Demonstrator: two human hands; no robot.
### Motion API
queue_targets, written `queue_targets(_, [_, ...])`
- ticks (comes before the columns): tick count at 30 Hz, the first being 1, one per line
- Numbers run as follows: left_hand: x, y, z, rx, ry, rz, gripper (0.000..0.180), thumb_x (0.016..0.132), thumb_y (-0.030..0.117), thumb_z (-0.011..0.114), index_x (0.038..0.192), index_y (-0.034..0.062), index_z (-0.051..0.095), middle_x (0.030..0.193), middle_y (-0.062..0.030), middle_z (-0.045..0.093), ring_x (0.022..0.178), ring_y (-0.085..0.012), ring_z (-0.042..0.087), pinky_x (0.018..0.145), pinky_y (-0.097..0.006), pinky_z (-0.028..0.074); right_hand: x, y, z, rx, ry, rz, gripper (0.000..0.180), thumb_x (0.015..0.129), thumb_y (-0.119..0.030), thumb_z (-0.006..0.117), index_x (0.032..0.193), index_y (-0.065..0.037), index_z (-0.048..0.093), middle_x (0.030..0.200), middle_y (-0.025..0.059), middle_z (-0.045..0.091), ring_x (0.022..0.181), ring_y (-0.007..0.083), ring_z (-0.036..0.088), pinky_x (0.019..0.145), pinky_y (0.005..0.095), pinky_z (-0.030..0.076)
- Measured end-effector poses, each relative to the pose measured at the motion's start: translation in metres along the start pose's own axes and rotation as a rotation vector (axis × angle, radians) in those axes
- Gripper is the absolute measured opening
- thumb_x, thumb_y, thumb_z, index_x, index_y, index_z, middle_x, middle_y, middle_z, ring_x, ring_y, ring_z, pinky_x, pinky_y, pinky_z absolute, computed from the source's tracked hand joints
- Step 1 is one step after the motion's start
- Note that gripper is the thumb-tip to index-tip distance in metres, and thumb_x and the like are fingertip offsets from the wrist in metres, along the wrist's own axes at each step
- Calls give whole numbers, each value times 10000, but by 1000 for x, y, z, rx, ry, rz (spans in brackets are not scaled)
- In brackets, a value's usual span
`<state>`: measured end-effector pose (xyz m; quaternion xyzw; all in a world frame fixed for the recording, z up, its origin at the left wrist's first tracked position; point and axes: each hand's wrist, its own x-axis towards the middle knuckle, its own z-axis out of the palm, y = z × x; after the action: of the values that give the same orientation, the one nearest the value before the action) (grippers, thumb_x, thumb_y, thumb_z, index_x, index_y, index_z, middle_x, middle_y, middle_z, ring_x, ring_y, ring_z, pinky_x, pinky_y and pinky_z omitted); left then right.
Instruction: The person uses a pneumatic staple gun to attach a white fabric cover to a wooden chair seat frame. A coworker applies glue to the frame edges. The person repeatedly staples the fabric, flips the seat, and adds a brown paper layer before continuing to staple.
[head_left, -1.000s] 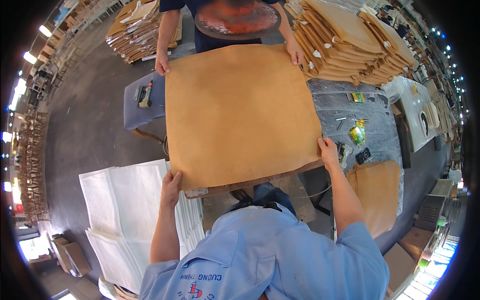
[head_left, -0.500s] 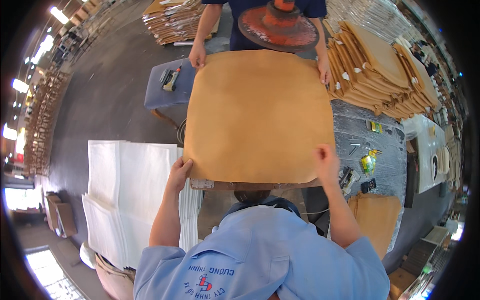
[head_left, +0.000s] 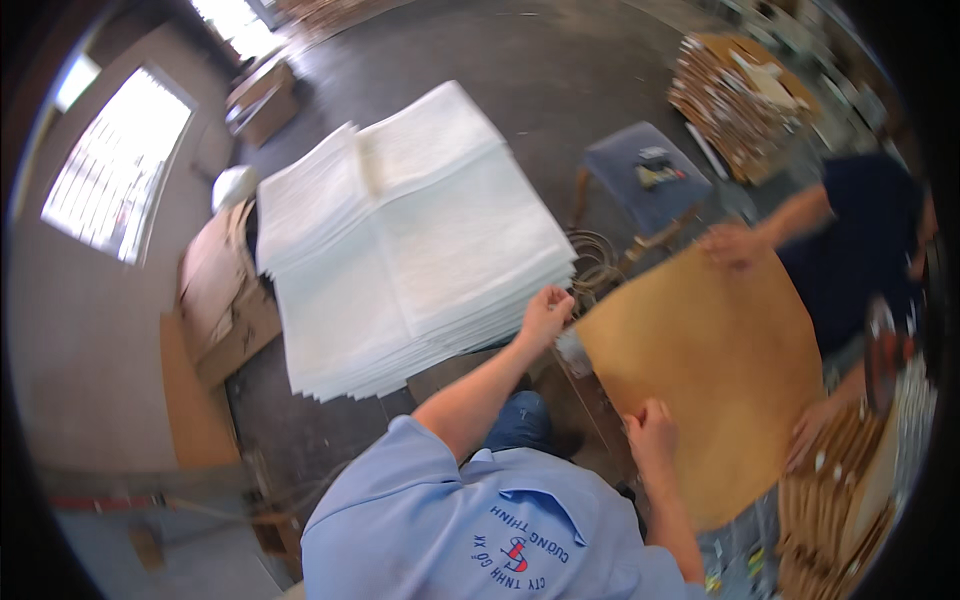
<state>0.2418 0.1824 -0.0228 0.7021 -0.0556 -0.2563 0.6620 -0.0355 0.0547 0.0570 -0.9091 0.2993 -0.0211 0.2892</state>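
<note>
Fingers of left hand (head_left: pixel 547 315) curled beside stacked white rectangular foam-like sheets (head_left: pixel 430 230), of right hand (head_left: pixel 653 434) bunched at broad tan paper-like sheet (head_left: pixel 725 370), grip indeterminable on both; tan expanse spread before navy-clad co-worker (head_left: pixel 855 250), no white laid over.

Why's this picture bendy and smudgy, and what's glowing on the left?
In the head view, the fisheye lens bends straight edges, the window glares white, and the co-worker's upper hand looks smeared, probably from motion, while the white stack looks clearer.
</note>
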Motion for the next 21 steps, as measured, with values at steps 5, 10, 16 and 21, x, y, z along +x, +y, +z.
queue_targets(5, [-70,-66,-91,-5,211,-226,204,978,240,707,1030,44,684,843,-53,696,762,-165,694,710,-339,566,2,-4,1,-54,-24,-14,293,809,-92,838,816,-14,556,828,175,604,774,407,606,695,514,475])
queue_targets(10, [-89,-112,-193,585,228,-402,395,909,275,787,1227,76,665,1114,-149,704,1038,-306,701,911,-465,562,0,-6,-4,-92,-57,113,295,786,-77,828,787,-18,538,788,172,590,733,396,600,658,483,464])
queue_targets(16, [-4,-150,-237,1160,-23,-94,842,883,218,763,1628,129,381,1681,-258,296,1570,-460,257,1256,-619,238,4,-14,-2,-198,-78,195,371,776,-83,849,772,-28,483,713,119,469,632,282,477,604,407,409])
queue_targets(21, [101,-189,-266,1451,27,232,727,908,53,610,1607,119,421,1615,-235,412,1518,-433,364,1237,-606,287,6,-27,-3,-272,-84,256,358,800,-97,827,779,-31,476,713,126,460,620,294,468,591,415,400])
